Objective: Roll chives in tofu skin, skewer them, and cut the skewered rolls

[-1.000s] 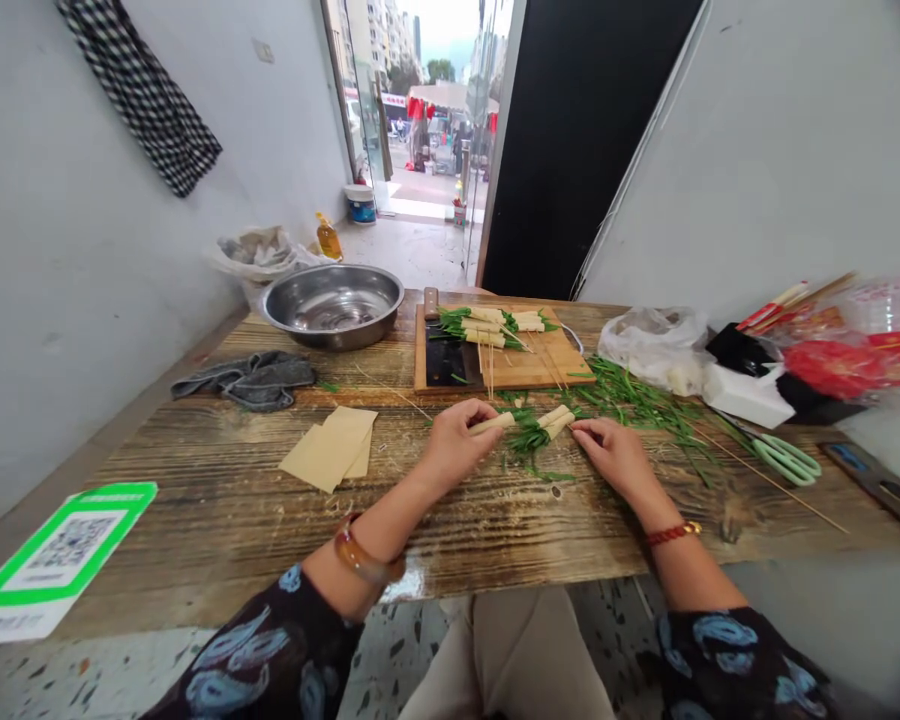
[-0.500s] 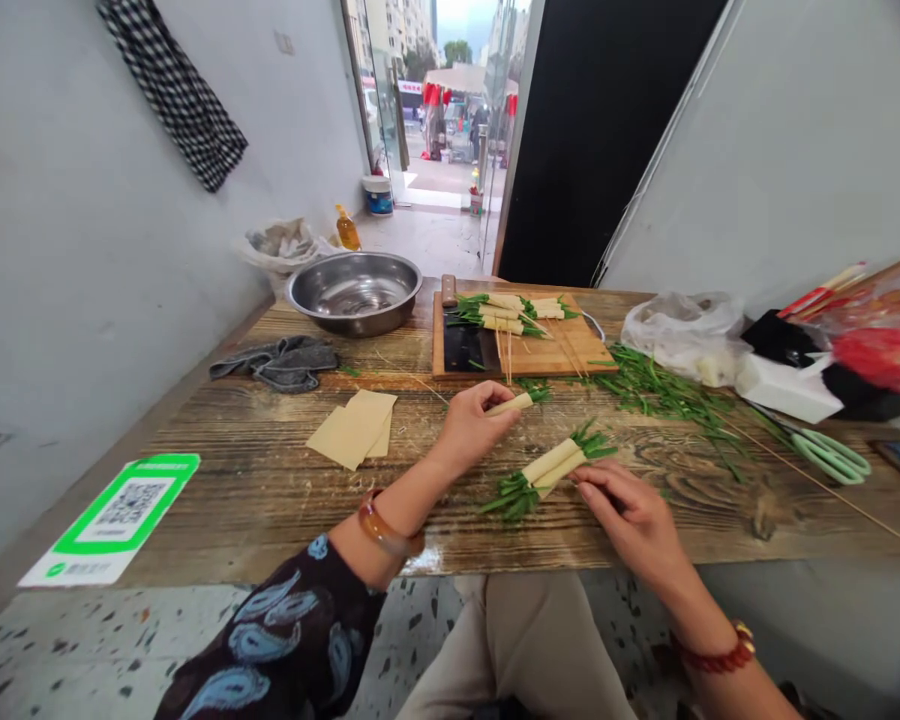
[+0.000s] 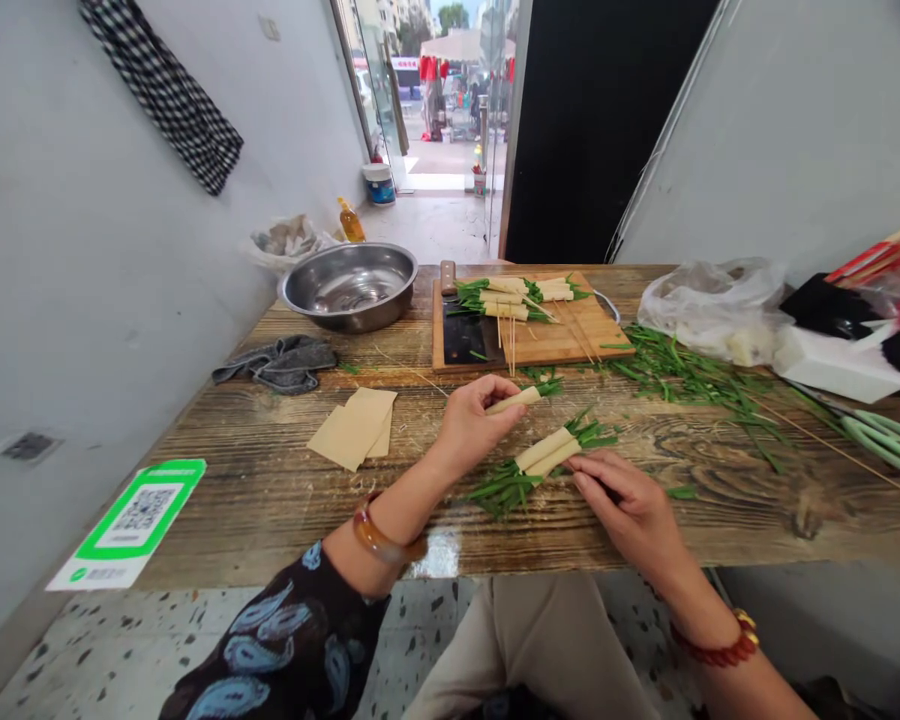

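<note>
My left hand [image 3: 471, 425] is closed round a tofu-skin roll [image 3: 523, 399] with green chive ends poking out on its right. Lower and to the right, my right hand [image 3: 634, 508] pinches the near right edge of a pair of similar rolls [image 3: 549, 452], which lie side by side with greens sticking out at both ends. Whether a skewer runs through this pair is hidden by my fingers. Left of my left hand, flat tofu-skin sheets [image 3: 351, 430] lie overlapping on the wooden table [image 3: 247, 510].
A cutting board [image 3: 562, 345] carries finished-looking rolls on skewers [image 3: 506, 300] and a cleaver [image 3: 461, 335]. Loose chives [image 3: 682, 370] spread to its right, near a plastic bag [image 3: 709, 305] and green-handled scissors [image 3: 885, 440]. A steel basin [image 3: 352, 310] and grey cloth [image 3: 281, 362] are at left.
The view has shifted slightly, bringing the board and loose greens a little higher. Both hands keep their grips; the right-hand pair sits slightly further left and closer to the left hand's roll.
</note>
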{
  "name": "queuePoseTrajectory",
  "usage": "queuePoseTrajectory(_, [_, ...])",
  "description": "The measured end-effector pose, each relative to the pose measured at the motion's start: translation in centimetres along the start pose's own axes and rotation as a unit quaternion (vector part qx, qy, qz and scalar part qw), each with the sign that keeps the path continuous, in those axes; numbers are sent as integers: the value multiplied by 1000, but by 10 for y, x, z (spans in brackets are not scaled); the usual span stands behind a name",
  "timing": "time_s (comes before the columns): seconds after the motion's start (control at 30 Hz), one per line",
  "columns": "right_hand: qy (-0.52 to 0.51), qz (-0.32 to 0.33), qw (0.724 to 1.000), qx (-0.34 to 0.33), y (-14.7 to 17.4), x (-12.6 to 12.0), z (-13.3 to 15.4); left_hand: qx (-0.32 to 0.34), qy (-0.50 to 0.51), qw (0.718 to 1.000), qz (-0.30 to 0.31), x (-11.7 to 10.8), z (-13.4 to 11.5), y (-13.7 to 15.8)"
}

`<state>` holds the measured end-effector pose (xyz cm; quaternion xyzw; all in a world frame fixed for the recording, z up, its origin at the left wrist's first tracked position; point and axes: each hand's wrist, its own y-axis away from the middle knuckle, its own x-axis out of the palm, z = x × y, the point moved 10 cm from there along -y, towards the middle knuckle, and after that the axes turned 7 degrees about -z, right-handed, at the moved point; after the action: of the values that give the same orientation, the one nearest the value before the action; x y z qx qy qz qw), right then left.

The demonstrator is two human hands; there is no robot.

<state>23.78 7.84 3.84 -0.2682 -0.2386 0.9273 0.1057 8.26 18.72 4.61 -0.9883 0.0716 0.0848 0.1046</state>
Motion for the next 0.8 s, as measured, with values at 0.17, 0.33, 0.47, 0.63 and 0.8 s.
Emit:
queuePoseTrajectory(0.17, [0, 4, 1000, 1, 0, 0, -1, 7, 6, 1000, -3, -1, -5, 1])
queuePoseTrajectory(0.33, [-2, 6, 1000, 9, 1, 1, -2, 21, 2, 1000, -3, -1, -4, 1])
queuePoseTrajectory(0.47, [-1, -7, 1000, 14, 0, 0, -3, 50, -28, 998, -13, -2, -8, 1])
queuePoseTrajectory(0.63, [-3, -15, 1000, 16, 0, 0, -5, 85, -75, 993, -33, -4, -18, 3])
queuePoseTrajectory(0.8, [-6, -10, 1000, 20, 1, 1, -9, 109, -125, 985, -53, -6, -25, 7])
